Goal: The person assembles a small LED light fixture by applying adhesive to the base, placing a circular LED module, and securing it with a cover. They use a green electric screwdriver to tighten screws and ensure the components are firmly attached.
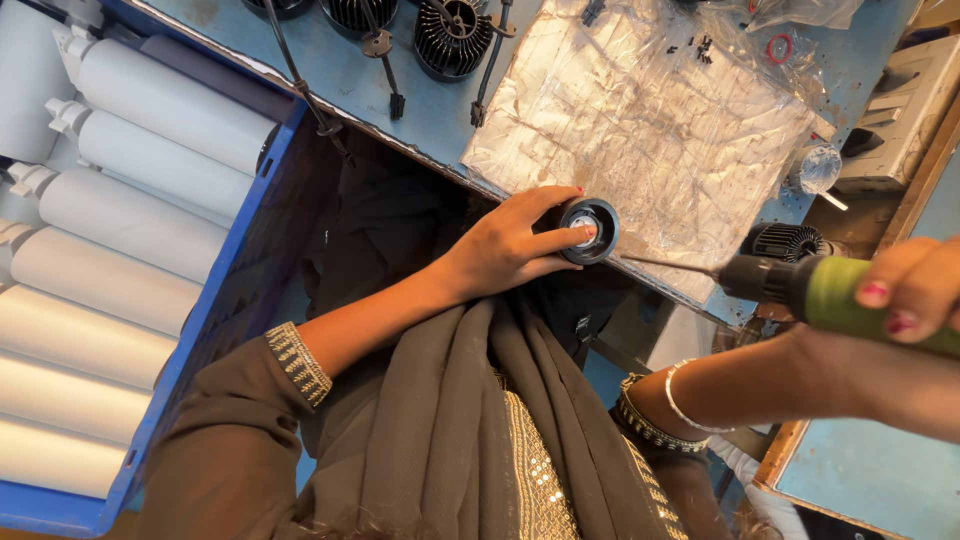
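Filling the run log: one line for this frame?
left hand: holds round black part at table edge | right hand: grips green screwdriver, bit toward part

Head view: worn on the head, looking steeply down, close over the lap.
Facing: toward twelve o'clock, across the workbench (400, 90) edge.
Shared: single view only.

Dark olive-brown sleeves with gold embroidered cuffs are worn, and a matching scarf is draped down the front. A thin silver bangle (690, 405) is seen on the right wrist. Red polish is worn on the nails of the left hand (510, 245) and right hand (915, 285).
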